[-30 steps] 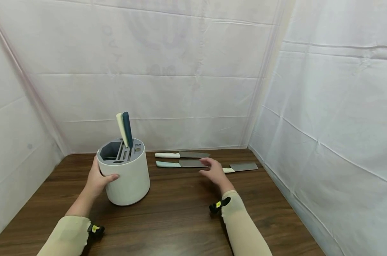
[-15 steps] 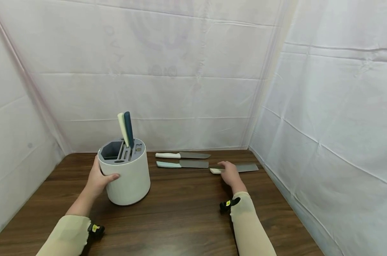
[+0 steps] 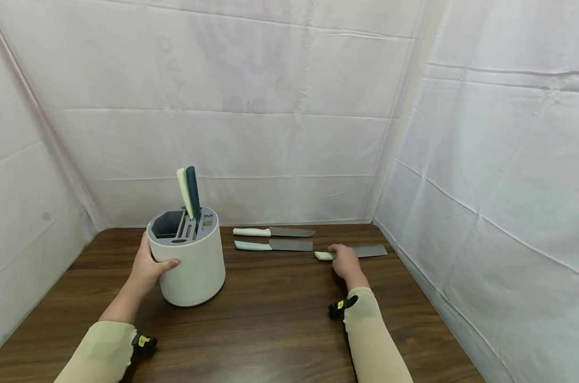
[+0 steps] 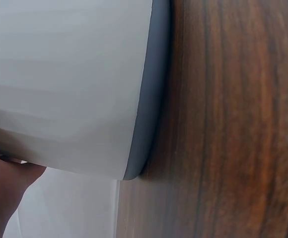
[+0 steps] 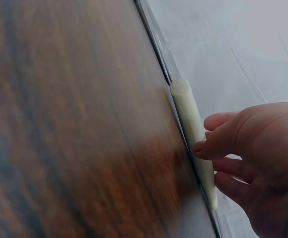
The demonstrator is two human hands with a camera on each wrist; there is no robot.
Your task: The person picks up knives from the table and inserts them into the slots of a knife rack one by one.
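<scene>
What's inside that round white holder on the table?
The white holder has a grey slotted top. Two knife handles stick up from its slots, one cream, one dark teal. Their blades are hidden inside. The large left compartment looks empty, though its bottom is out of sight.

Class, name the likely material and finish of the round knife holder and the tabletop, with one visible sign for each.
Knife holder: probably plastic, smooth matte off-white wall, grey slotted top.
Tabletop: dark brown wood or wood-look laminate, slightly glossy; streaky grain shows, real or printed unclear.
</scene>
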